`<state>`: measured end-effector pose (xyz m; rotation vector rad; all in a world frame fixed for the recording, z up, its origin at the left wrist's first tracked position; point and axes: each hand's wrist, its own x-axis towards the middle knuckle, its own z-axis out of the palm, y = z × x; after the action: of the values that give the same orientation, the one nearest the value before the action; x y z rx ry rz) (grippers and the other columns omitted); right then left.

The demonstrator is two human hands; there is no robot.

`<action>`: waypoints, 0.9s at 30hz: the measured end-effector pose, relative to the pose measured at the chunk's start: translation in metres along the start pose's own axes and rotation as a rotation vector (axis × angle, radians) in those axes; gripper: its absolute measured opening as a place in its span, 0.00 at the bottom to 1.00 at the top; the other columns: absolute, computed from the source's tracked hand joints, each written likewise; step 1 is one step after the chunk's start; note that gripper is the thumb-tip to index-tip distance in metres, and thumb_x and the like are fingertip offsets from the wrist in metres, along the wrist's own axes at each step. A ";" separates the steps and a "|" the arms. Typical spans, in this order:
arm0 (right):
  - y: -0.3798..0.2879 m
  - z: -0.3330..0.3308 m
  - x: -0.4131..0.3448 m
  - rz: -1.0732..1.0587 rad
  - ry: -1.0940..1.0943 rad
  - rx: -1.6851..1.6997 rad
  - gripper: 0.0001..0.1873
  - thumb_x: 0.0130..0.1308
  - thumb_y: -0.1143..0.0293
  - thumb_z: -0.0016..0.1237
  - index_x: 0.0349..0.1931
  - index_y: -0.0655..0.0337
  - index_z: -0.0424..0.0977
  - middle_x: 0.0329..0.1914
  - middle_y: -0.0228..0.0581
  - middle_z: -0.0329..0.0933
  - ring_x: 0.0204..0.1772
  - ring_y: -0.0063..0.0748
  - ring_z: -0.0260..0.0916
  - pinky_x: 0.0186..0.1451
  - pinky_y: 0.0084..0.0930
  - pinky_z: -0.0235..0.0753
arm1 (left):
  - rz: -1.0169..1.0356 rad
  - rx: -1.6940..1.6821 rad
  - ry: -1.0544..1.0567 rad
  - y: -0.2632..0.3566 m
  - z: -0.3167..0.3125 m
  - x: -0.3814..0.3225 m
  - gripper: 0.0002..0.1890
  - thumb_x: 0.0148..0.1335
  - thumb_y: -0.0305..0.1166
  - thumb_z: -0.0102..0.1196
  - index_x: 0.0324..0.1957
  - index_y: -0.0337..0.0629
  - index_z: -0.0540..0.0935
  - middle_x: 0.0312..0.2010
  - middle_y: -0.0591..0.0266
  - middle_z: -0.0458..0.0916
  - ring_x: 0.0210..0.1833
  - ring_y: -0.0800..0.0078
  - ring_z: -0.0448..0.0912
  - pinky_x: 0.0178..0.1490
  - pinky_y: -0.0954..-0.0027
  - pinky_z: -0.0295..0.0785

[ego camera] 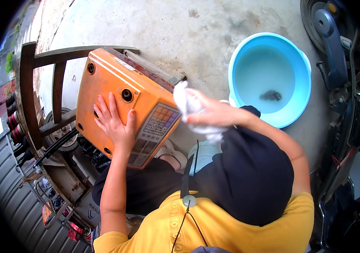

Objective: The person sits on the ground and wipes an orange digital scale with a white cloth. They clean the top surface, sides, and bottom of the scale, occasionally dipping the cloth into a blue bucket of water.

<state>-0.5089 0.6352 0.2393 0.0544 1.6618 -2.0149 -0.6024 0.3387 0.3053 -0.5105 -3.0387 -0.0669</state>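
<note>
An orange electronic scale (110,79) with round black-centred recesses on its broad face leans tilted on a wooden frame, its keypad panel (156,126) turned towards my legs. My left hand (115,125) rests on that broad face with the fingers spread and grips nothing. My right hand (206,109) holds a crumpled white cloth (187,101) near the upper corner of the scale, by the keypad end. The cloth and hand are slightly blurred, so whether the cloth touches the scale is unclear.
A blue plastic basin (234,76) of cloudy water with a dark lump (271,95) in it stands on the concrete at right. A wooden frame (28,95) and a wheel (61,134) are at left. A motorcycle-like machine (331,47) lines the right edge. A pale blue bucket (206,153) is between my legs.
</note>
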 end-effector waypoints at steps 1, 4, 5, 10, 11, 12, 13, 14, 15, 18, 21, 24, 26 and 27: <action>0.001 0.013 0.005 -0.064 -0.007 -0.189 0.47 0.60 0.45 0.58 0.67 0.67 0.52 0.56 0.61 0.73 0.56 0.55 0.75 0.57 0.38 0.74 | 0.007 0.005 0.000 0.000 -0.001 0.001 0.40 0.62 0.60 0.49 0.74 0.58 0.58 0.77 0.55 0.46 0.78 0.43 0.40 0.72 0.32 0.34; -0.010 0.028 0.019 0.125 0.165 -0.182 0.44 0.55 0.45 0.62 0.58 0.69 0.57 0.44 0.68 0.77 0.51 0.61 0.78 0.52 0.41 0.76 | 0.019 0.019 0.000 0.003 -0.002 0.004 0.39 0.65 0.61 0.46 0.74 0.57 0.57 0.77 0.56 0.46 0.78 0.43 0.41 0.72 0.34 0.34; -0.005 0.031 0.022 0.082 0.188 -0.149 0.42 0.54 0.45 0.62 0.57 0.68 0.58 0.44 0.67 0.77 0.51 0.61 0.78 0.52 0.41 0.76 | 0.023 0.017 0.001 0.004 -0.003 0.004 0.40 0.65 0.61 0.46 0.74 0.57 0.57 0.77 0.56 0.46 0.78 0.43 0.41 0.72 0.34 0.34; 0.009 0.037 0.023 0.018 0.173 -0.041 0.40 0.55 0.54 0.65 0.59 0.68 0.60 0.51 0.56 0.75 0.57 0.45 0.73 0.59 0.34 0.70 | 0.006 0.000 0.006 0.000 -0.001 0.000 0.41 0.60 0.58 0.53 0.73 0.57 0.60 0.77 0.55 0.47 0.78 0.43 0.41 0.71 0.31 0.35; 0.009 0.036 0.023 0.030 0.145 -0.029 0.40 0.56 0.57 0.65 0.62 0.69 0.59 0.55 0.52 0.73 0.61 0.37 0.71 0.62 0.30 0.68 | 0.003 -0.001 0.004 0.000 0.000 0.000 0.41 0.60 0.58 0.53 0.73 0.57 0.60 0.77 0.55 0.47 0.78 0.42 0.41 0.71 0.31 0.35; 0.013 0.037 0.024 -0.005 0.163 -0.030 0.39 0.55 0.56 0.65 0.59 0.68 0.59 0.53 0.56 0.74 0.59 0.44 0.73 0.59 0.34 0.70 | 0.004 0.000 0.002 -0.001 -0.001 -0.001 0.41 0.60 0.57 0.53 0.73 0.57 0.60 0.77 0.55 0.47 0.78 0.42 0.41 0.71 0.31 0.35; 0.019 0.039 0.025 -0.041 0.181 -0.032 0.38 0.54 0.55 0.64 0.57 0.67 0.60 0.50 0.59 0.76 0.56 0.50 0.75 0.57 0.37 0.72 | 0.003 0.001 0.000 0.000 -0.001 -0.001 0.41 0.60 0.57 0.54 0.73 0.57 0.60 0.77 0.55 0.47 0.78 0.42 0.41 0.71 0.31 0.35; 0.023 0.040 0.026 -0.076 0.199 -0.033 0.36 0.54 0.54 0.64 0.54 0.65 0.60 0.47 0.62 0.77 0.54 0.57 0.77 0.54 0.40 0.74 | 0.003 0.003 -0.003 0.000 -0.001 0.000 0.41 0.60 0.57 0.54 0.73 0.57 0.60 0.77 0.55 0.47 0.78 0.42 0.41 0.71 0.31 0.35; 0.023 0.040 0.027 -0.072 0.192 -0.008 0.36 0.53 0.55 0.64 0.54 0.65 0.60 0.48 0.61 0.76 0.55 0.54 0.76 0.55 0.39 0.74 | 0.001 0.005 -0.004 0.000 -0.001 0.000 0.41 0.60 0.57 0.54 0.73 0.57 0.60 0.77 0.55 0.47 0.78 0.42 0.41 0.71 0.31 0.35; 0.025 0.040 0.028 -0.070 0.172 0.058 0.35 0.52 0.59 0.65 0.54 0.65 0.60 0.50 0.57 0.75 0.56 0.45 0.75 0.56 0.37 0.73 | 0.008 -0.003 0.006 0.000 -0.001 0.001 0.41 0.59 0.57 0.54 0.73 0.57 0.60 0.77 0.55 0.47 0.78 0.42 0.41 0.71 0.30 0.35; 0.027 0.040 0.030 -0.060 0.155 0.100 0.34 0.52 0.61 0.66 0.53 0.65 0.60 0.50 0.54 0.74 0.55 0.39 0.74 0.55 0.34 0.73 | 0.010 -0.003 0.002 0.000 -0.002 0.000 0.42 0.59 0.58 0.54 0.73 0.57 0.60 0.77 0.55 0.47 0.78 0.42 0.41 0.71 0.30 0.36; 0.022 0.038 0.028 -0.007 0.122 0.127 0.34 0.53 0.64 0.65 0.55 0.65 0.61 0.51 0.50 0.73 0.56 0.35 0.71 0.57 0.32 0.71 | 0.014 0.009 -0.003 0.004 -0.005 0.002 0.39 0.64 0.61 0.47 0.74 0.57 0.58 0.77 0.55 0.47 0.78 0.43 0.41 0.73 0.35 0.35; 0.019 0.036 0.029 0.013 0.087 0.137 0.34 0.55 0.68 0.64 0.59 0.66 0.60 0.53 0.43 0.71 0.58 0.28 0.67 0.61 0.28 0.68 | 0.011 0.013 -0.004 0.004 -0.004 0.002 0.39 0.64 0.61 0.47 0.74 0.57 0.58 0.77 0.55 0.47 0.78 0.43 0.41 0.73 0.35 0.34; 0.017 0.032 0.028 0.010 0.059 0.158 0.34 0.55 0.69 0.63 0.59 0.66 0.60 0.53 0.42 0.71 0.58 0.27 0.67 0.60 0.27 0.68 | 0.011 0.013 -0.006 0.004 -0.004 0.002 0.39 0.64 0.60 0.47 0.74 0.57 0.58 0.77 0.56 0.47 0.78 0.44 0.41 0.73 0.35 0.34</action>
<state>-0.5165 0.5932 0.2221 0.1787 1.5311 -2.1525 -0.6026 0.3424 0.3093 -0.5268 -3.0396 -0.0449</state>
